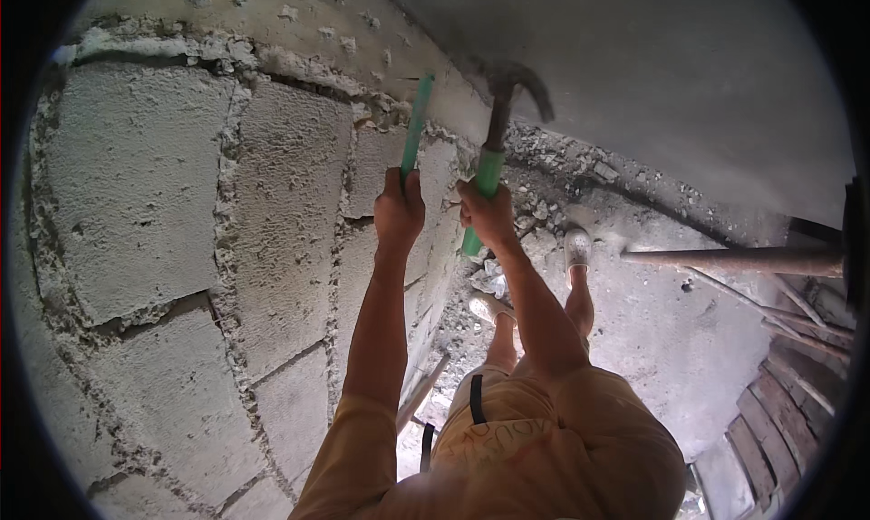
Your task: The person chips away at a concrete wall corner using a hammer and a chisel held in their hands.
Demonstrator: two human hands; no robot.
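My left hand [399, 211] grips the lower end of a slim green rod [416, 122], possibly a chisel. The rod points up toward the chipped concrete band [299, 27] above the blocks; whether its tip touches the band I cannot tell. In my right hand [487, 214] is a claw hammer with a green handle [489, 170]. Its dark head [506, 78], slightly blurred, is raised right of the rod, and the curved claw faces right. Before me stands a wall of rough light blocks [292, 214] with crumbly mortar joints.
Broken mortar rubble [544, 160] lies along the base of a smooth grey wall [646, 78]. A rusty metal pipe [734, 260] juts in from the right, above thinner bars. Stacked wooden boards [775, 438] sit at lower right. My light clogs [578, 248] stand on the dusty concrete floor [652, 330].
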